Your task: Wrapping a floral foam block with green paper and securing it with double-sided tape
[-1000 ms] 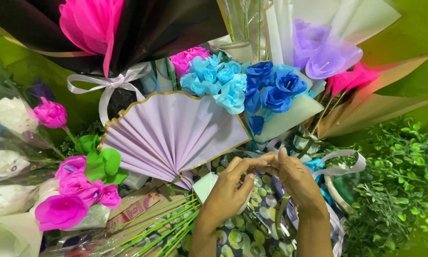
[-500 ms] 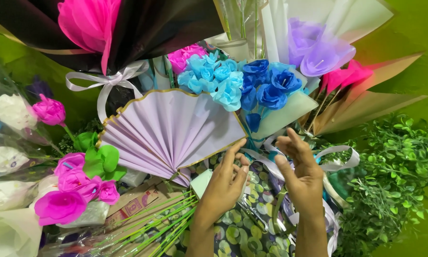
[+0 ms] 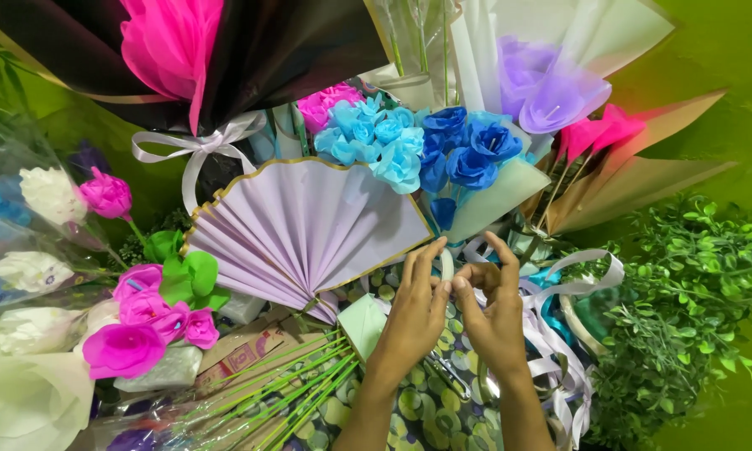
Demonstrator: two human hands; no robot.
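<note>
Both hands are coming back together after parting half a second ago: the left hand [image 3: 414, 305] and the right hand [image 3: 493, 309] are now meeting at the fingertips near the middle of the scene, and between them they are pinching a short loop of pale ribbon [image 3: 445, 266]. Earlier the right hand was standing off to the right with its fingers lifted; now it is curling in, index finger pointing up and far, thumb pressing toward the left hand's thumb. I judge from this that the ribbon is being folded or shaped again rather than let go, so the work on it is carrying on. The loop is standing nearly upright in the picture, its long axis running near to far, with its rounded end pointing far toward the blue paper roses [image 3: 464, 154]. It is sitting just right of the lower corner of the lilac pleated paper fan [image 3: 305, 230], above a leaf-patterned cloth [image 3: 409, 401]. Loose white ribbon tails [image 3: 585, 276] are trailing to the right, beside a green leafy plant [image 3: 685, 292], and pink paper flowers [image 3: 142, 321] are lying at the near left.
</note>
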